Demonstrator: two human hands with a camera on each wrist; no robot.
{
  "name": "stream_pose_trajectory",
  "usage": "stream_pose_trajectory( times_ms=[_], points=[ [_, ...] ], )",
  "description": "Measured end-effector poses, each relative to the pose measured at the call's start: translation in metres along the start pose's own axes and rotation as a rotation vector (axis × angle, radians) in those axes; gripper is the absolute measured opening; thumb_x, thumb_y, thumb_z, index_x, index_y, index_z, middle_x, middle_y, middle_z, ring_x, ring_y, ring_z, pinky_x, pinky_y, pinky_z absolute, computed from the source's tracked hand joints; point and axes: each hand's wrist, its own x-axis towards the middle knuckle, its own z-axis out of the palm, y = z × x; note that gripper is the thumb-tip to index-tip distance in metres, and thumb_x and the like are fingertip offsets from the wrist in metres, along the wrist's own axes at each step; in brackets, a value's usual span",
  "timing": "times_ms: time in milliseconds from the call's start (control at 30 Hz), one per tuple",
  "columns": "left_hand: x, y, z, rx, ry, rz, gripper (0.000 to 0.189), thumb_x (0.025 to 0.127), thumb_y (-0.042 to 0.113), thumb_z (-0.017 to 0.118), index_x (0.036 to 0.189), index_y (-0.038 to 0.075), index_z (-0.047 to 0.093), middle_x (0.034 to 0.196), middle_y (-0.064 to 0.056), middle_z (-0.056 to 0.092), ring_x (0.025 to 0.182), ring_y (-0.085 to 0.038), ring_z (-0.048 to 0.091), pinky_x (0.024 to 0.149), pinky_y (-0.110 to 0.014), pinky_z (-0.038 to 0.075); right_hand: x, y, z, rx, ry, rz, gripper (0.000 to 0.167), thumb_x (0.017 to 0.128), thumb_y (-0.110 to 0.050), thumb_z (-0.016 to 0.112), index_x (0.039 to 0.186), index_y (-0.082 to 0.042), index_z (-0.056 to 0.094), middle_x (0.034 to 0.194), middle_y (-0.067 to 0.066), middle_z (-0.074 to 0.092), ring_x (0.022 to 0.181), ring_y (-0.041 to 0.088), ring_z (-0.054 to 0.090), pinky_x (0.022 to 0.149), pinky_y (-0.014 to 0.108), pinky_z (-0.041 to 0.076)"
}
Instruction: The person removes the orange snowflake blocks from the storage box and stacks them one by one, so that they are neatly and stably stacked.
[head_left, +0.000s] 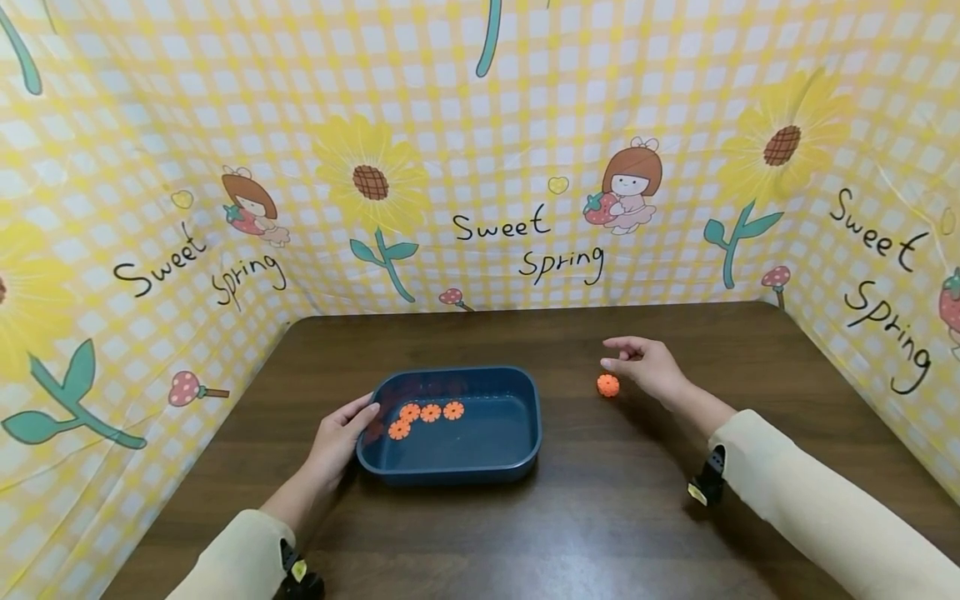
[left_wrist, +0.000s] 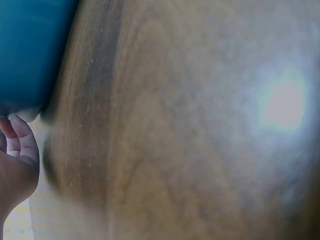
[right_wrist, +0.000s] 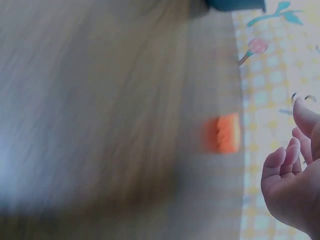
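Note:
A dark blue rectangular tray (head_left: 480, 477) stands on the table, with several orange flower-shaped discs (head_left: 431, 413) lying at the left inside it. My left hand (head_left: 335, 437) grips the tray's left rim, thumb on top; the left wrist view shows this hand (left_wrist: 20, 165) beside the blue wall (left_wrist: 30, 50). To the right of the tray, one more orange flower-shaped disc (head_left: 608, 385) is on the table. Just beyond it my right hand (head_left: 651, 367) hovers with thumb and forefinger apart, holding nothing. A gap separates this hand (right_wrist: 295, 175) from the thick, scalloped disc (right_wrist: 228, 133) in the right wrist view.
The brown wooden table (head_left: 600, 517) has bare wood between the tray and the lone disc. A yellow checked cloth (head_left: 480, 167) with printed flowers and lettering hangs around its back and sides. Small black devices (head_left: 708, 477) are strapped at both wrists.

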Motion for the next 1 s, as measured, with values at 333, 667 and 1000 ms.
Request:
stream_pose_trajectory(
  times_ms=[333, 667, 1000],
  points=[
    [0.002, 0.0, 0.0, -0.004, -0.006, 0.005, 0.059, 0.096, 0.035, 0.062, 0.145, 0.006, 0.046, 0.14, -0.02, 0.049, 0.107, -0.021, 0.062, 0.085, -0.032, 0.053, 0.0, -0.036, 0.027, 0.11, 0.003, -0.037, 0.041, 0.088, -0.018, 0.075, 0.124, -0.003, 0.064, 0.091, 0.008, 0.052, 0.081, 0.022, 0.046, 0.064, 0.027, 0.041],
    [0.001, 0.0, -0.001, 0.006, -0.004, 0.004, 0.058, 0.097, 0.035, 0.061, 0.145, 0.006, 0.046, 0.142, -0.02, 0.047, 0.11, -0.022, 0.06, 0.085, -0.03, 0.053, -0.003, -0.073, 0.072, 0.145, -0.054, -0.072, 0.032, 0.087, -0.018, 0.075, 0.117, -0.006, 0.068, 0.09, 0.007, 0.052, 0.079, 0.022, 0.048, 0.063, 0.028, 0.042],
    [-0.001, 0.0, -0.001, -0.003, -0.01, 0.012, 0.06, 0.096, 0.036, 0.062, 0.144, 0.005, 0.046, 0.136, -0.019, 0.054, 0.103, -0.02, 0.064, 0.085, -0.031, 0.053, -0.003, -0.101, 0.124, 0.156, -0.145, -0.086, 0.028, 0.087, -0.018, 0.076, 0.114, -0.011, 0.07, 0.085, 0.007, 0.055, 0.075, 0.023, 0.05, 0.06, 0.027, 0.042]
  ],
)
